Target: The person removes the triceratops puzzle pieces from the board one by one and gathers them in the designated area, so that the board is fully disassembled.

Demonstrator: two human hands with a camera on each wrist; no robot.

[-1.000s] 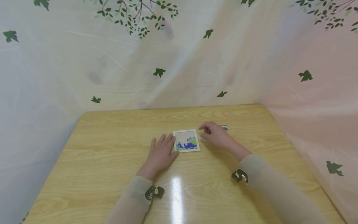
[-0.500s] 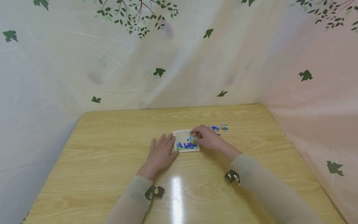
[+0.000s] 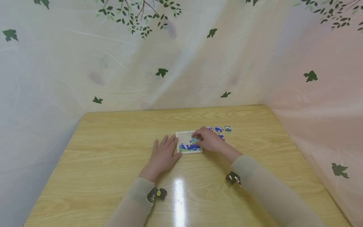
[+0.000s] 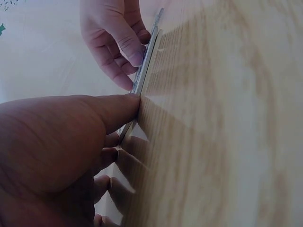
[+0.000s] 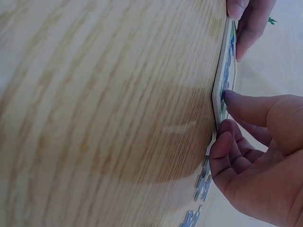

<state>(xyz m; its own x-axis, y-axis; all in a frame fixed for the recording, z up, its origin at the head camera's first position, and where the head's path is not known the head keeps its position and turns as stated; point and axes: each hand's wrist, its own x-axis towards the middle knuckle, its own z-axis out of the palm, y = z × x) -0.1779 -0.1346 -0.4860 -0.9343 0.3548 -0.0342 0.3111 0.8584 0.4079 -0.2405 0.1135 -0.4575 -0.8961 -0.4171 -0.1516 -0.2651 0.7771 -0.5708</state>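
Note:
A small jigsaw puzzle in a white square frame (image 3: 193,152) lies on the table, with blue and green pieces (image 3: 188,147) filling its lower part. My left hand (image 3: 163,156) is spread flat at the frame's left side, its thumb and fingertips touching the edge. Over the frame's right side, my right hand (image 3: 210,140) pinches a puzzle piece, mostly hidden by the fingers. From the right wrist view, its thumb presses onto the puzzle's face (image 5: 224,101) while the other fingers curl beside the frame's edge.
Several loose puzzle pieces (image 3: 218,129) lie right of the frame, partly behind the right hand; one greenish piece (image 3: 227,129) is outermost. The wooden table (image 3: 113,132) meets a pale curtain (image 3: 127,78) with leaf prints at the back and sides.
My right hand has moved left from beside the loose pieces to over the frame's right side, uncovering some of them. The left hand has stayed at the frame's edge.

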